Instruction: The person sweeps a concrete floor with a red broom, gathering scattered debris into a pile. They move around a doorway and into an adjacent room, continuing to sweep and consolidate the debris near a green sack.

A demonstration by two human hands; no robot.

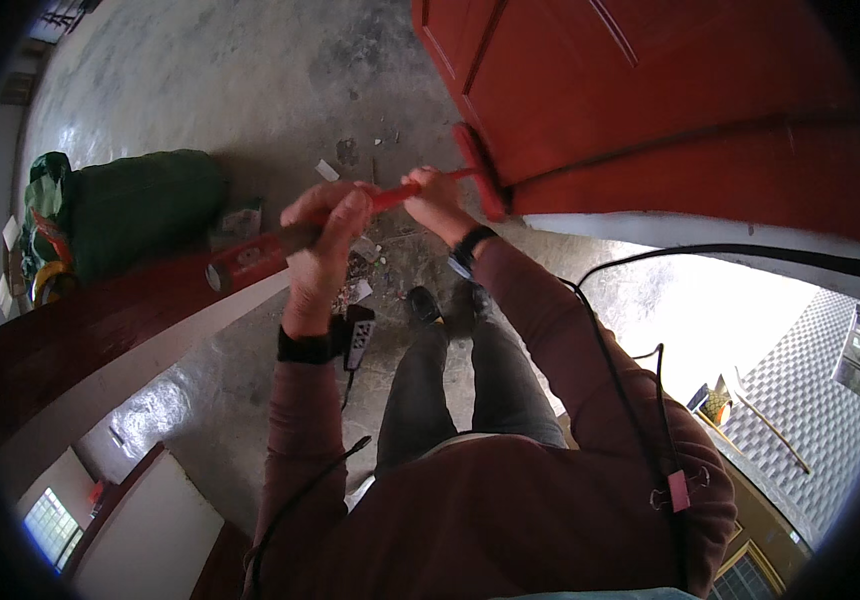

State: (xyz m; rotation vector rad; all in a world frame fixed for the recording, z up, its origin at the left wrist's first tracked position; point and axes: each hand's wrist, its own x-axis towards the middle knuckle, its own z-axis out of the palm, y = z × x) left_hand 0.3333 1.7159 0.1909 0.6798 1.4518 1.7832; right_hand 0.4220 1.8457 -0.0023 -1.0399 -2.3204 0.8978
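Observation:
Both of my hands are closed around the handle of a red push broom (392,198). My left hand (329,232) grips it near its thick end, which points up toward the camera at the left. Further down the handle, my right hand (436,199) holds it close to the head. The broom head (484,172) is red with a dark edge and slightly blurred. It lies in line with the lower part of a red panelled door (670,127); I cannot tell whether they touch. Black straps circle both wrists, the left one carrying a small patterned box (359,337).
Scraps and dirt (361,289) lie on the concrete floor (250,75) ahead of my shoes. A bulky green sack (149,206) rests at the left, behind a dark red, white-sided edge (100,319). Black cables (722,251) run along my right arm. Bright light enters through the doorway at right.

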